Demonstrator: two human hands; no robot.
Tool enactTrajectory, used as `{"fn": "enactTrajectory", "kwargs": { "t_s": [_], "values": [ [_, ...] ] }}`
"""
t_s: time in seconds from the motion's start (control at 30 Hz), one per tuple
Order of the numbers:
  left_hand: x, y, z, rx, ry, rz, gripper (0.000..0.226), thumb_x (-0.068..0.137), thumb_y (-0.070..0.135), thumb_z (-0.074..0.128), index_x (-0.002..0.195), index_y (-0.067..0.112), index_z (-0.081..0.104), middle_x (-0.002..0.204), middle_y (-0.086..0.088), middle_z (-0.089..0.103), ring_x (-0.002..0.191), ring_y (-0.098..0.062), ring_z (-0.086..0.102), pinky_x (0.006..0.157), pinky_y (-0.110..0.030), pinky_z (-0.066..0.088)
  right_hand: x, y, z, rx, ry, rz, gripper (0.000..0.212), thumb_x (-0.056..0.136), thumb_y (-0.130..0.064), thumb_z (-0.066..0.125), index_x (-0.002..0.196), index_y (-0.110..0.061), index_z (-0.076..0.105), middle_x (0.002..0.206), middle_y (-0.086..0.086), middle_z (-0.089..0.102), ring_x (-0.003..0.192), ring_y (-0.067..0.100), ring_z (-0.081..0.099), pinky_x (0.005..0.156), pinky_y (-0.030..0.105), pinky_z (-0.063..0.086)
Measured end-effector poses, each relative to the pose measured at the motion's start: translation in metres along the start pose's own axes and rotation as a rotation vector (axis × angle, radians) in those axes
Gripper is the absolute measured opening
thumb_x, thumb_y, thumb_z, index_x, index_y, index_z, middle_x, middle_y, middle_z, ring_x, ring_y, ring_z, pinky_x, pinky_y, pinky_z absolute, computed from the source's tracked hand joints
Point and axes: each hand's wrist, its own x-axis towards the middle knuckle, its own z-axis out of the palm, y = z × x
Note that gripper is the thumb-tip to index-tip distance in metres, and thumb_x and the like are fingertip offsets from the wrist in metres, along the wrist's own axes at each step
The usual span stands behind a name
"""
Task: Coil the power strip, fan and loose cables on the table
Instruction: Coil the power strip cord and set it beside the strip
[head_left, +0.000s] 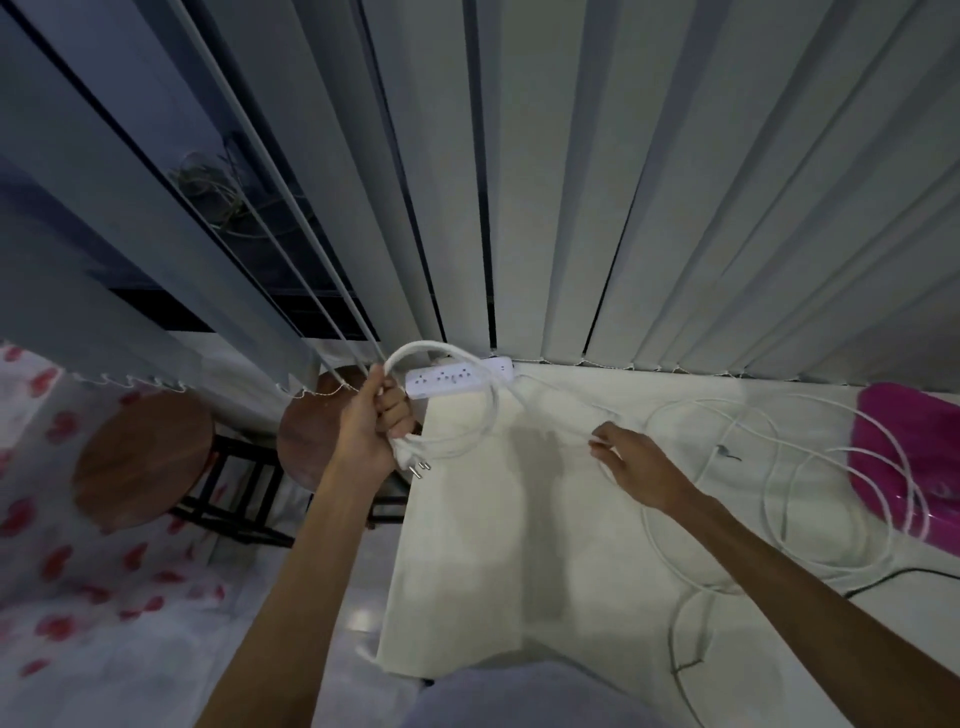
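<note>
The left hand, raised off the near-left corner of the surface, is closed in a fist around several gathered turns of thick white cord. The loops arch up and to the right from the fist, and the two-pin plug hangs just below it, pins pointing down and to the right. The right hand lies palm down low over the surface, fingers lightly curled, with thumb and fingertips pinching the same cord where it runs slantwise from the power strip. The strip is a white multi-socket bar lying sockets-up at the far-left edge of the surface, partly framed by the held loops. To the right, loose white cables sprawl in wide overlapping rings. Some of them lie across a glossy pink object at the right edge, whose kind cannot be told. A thin black cable runs in from the right. Two round wooden stools stand on the floor to the left, and vertical blinds hang behind the surface.
</note>
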Motion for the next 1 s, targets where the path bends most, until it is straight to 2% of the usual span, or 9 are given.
{"fn": "enactTrajectory", "kwargs": {
  "t_s": [0.13,0.3,0.43,0.53,0.63,0.7,0.77,0.9,1.0],
  "values": [
    [0.008,0.010,-0.029,-0.274,0.276,0.083,0.045,0.104,0.036,0.042,0.063,0.022,0.032,0.039,0.009,0.026,0.029,-0.007,0.022,0.035,-0.013,0.019,0.023,0.007,-0.005,-0.038,0.078,-0.032,0.007,0.099,-0.020,0.056,0.097,-0.013,0.056,0.085,-0.005,0.063,0.073,0.015,0.060,0.068,0.027,0.042],
    [0.027,-0.013,-0.027,0.114,0.509,0.372,0.041,0.104,0.038,0.044,0.068,0.018,0.042,0.050,0.004,0.032,0.038,-0.010,0.028,0.039,-0.020,0.029,0.044,-0.020,0.012,-0.231,0.063,-0.184,0.014,0.098,-0.020,0.059,0.095,-0.010,0.068,0.089,0.005,0.067,0.077,0.030,0.068,0.064,0.042,0.054],
    [0.045,-0.046,-0.012,0.647,0.368,0.684,0.036,0.105,0.039,0.040,0.080,0.013,0.047,0.059,-0.001,0.042,0.045,-0.014,0.042,0.041,-0.026,0.040,0.059,-0.043,0.028,-0.369,-0.003,-0.318,0.019,0.099,-0.025,0.052,0.098,-0.013,0.068,0.087,0.004,0.065,0.071,0.032,0.067,0.052,0.039,0.052],
    [0.062,-0.069,0.001,0.988,0.171,0.771,0.028,0.105,0.035,0.039,0.094,0.011,0.048,0.063,0.008,0.054,0.052,-0.018,0.058,0.048,-0.032,0.051,0.068,-0.056,0.040,-0.397,-0.104,-0.379,0.016,0.100,-0.023,0.052,0.105,-0.018,0.067,0.091,0.004,0.063,0.078,0.029,0.065,0.054,0.039,0.050],
    [0.080,-0.086,0.006,1.556,-0.034,0.877,0.014,0.101,0.016,0.041,0.093,0.009,0.051,0.066,0.009,0.060,0.058,-0.029,0.064,0.048,-0.033,0.044,0.072,-0.064,0.049,-0.380,-0.195,-0.412,0.020,0.102,-0.026,0.048,0.112,-0.025,0.065,0.098,0.001,0.062,0.078,0.027,0.064,0.055,0.040,0.051],
    [0.094,-0.090,0.006,1.897,-0.143,0.792,0.015,0.101,0.018,0.043,0.098,0.008,0.052,0.072,0.001,0.064,0.063,-0.036,0.062,0.051,-0.031,0.036,0.072,-0.067,0.047,-0.299,-0.148,-0.444,0.017,0.100,-0.025,0.052,0.109,-0.025,0.067,0.099,-0.001,0.064,0.071,0.027,0.063,0.050,0.041,0.051],
    [0.106,-0.090,0.002,1.964,-0.198,0.543,0.020,0.104,0.028,0.041,0.096,0.012,0.049,0.076,-0.011,0.065,0.066,-0.035,0.060,0.052,-0.035,0.039,0.070,-0.066,0.041,-0.232,0.017,-0.469,0.011,0.095,-0.026,0.062,0.100,-0.022,0.071,0.088,-0.001,0.065,0.064,0.025,0.062,0.043,0.037,0.048],
    [0.112,-0.093,-0.007,1.338,-0.232,0.106,0.031,0.104,0.033,0.044,0.078,0.017,0.046,0.050,0.006,0.048,0.039,-0.012,0.044,0.037,-0.026,0.037,0.075,-0.049,0.028,-0.152,0.330,-0.297,0.036,0.084,-0.049,0.069,0.091,-0.014,0.068,0.084,-0.002,0.070,0.074,0.019,0.067,0.056,0.031,0.053],
    [0.112,-0.100,-0.006,1.061,-0.179,-0.112,0.042,0.099,0.052,0.046,0.074,0.018,0.051,0.049,0.008,0.036,0.039,-0.010,0.029,0.041,-0.021,0.027,0.085,-0.037,0.026,0.007,0.311,-0.070,0.054,0.078,-0.065,0.065,0.103,-0.017,0.062,0.100,-0.004,0.065,0.087,0.014,0.060,0.071,0.027,0.049]
  ]
}}
